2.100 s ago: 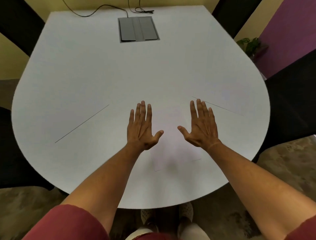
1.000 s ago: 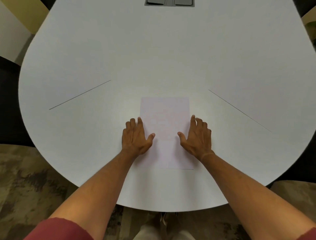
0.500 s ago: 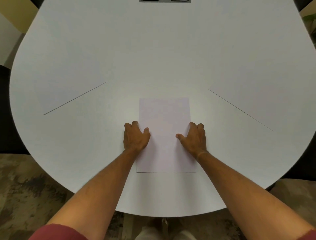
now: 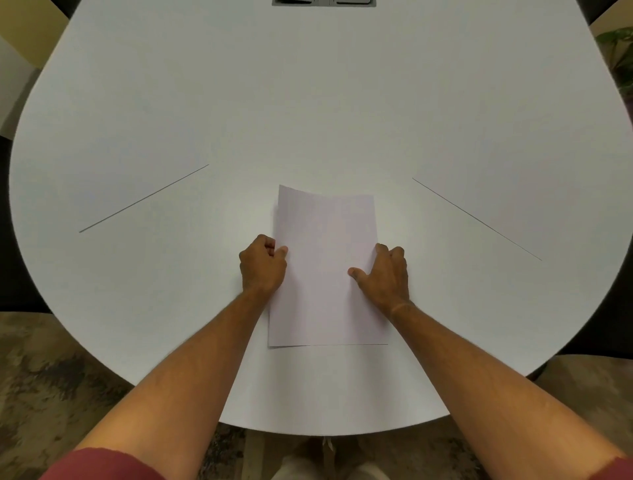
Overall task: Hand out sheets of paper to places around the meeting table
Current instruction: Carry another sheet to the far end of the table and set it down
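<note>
On the white meeting table (image 4: pixel 308 102), my left hand (image 4: pixel 262 267) pinches the paper stack (image 4: pixel 325 260) at 9 o'clock, my right hand (image 4: pixel 387 277) grips 3 o'clock; sheets look light, limp and slippery, best lifted by opposite edges.

The grey cable hatch (image 4: pixel 323 2) at the desk's (image 4: pixel 308 102) far end is cut off by the top edge, a potted plant (image 4: pixel 616 44) runs off the right edge, and the fingers (image 4: pixel 270 244) of the left hand (image 4: pixel 262 269) curl under, hiding their tips beside the paper sheet (image 4: pixel 325 267).
</note>
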### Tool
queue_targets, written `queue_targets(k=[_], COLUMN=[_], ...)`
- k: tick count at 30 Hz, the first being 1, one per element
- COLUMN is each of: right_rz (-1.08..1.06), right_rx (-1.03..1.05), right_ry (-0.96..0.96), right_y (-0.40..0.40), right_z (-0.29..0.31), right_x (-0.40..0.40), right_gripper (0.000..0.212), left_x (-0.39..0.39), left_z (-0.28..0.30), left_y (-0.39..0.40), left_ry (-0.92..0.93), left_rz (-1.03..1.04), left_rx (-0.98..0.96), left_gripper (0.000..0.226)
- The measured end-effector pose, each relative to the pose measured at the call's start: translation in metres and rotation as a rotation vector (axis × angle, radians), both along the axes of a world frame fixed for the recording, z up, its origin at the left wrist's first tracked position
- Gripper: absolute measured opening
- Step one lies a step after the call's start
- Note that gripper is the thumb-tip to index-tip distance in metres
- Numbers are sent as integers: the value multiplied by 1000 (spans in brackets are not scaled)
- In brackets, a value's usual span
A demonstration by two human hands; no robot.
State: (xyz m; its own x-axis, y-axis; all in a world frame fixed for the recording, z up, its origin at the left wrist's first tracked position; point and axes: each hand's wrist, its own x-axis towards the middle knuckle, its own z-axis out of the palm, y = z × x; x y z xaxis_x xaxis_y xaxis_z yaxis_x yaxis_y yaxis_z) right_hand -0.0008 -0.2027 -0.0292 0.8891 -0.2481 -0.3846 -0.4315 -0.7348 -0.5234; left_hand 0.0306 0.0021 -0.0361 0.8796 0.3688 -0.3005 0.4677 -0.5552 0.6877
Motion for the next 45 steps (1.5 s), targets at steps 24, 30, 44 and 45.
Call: queue_targets(k=[24, 30, 44, 45], right_rz=[-471, -424, -374, -364], right_rx=[402, 458, 732, 744], right_ry=[-94, -136, -297, -313], right_y=[-26, -33, -82, -87], right_z=[2, 16, 96, 105], right_x=[21, 18, 8, 6], right_gripper=[21, 18, 16, 16], left_x=[-3, -4, 2, 3], left_z=[5, 24, 113, 120], left_y=[17, 15, 1, -2], left_ry=[52, 13, -97, -110], left_rz=[113, 132, 34, 14], left_rx=[-291, -279, -484, -488], left_gripper=[12, 8, 10, 10])
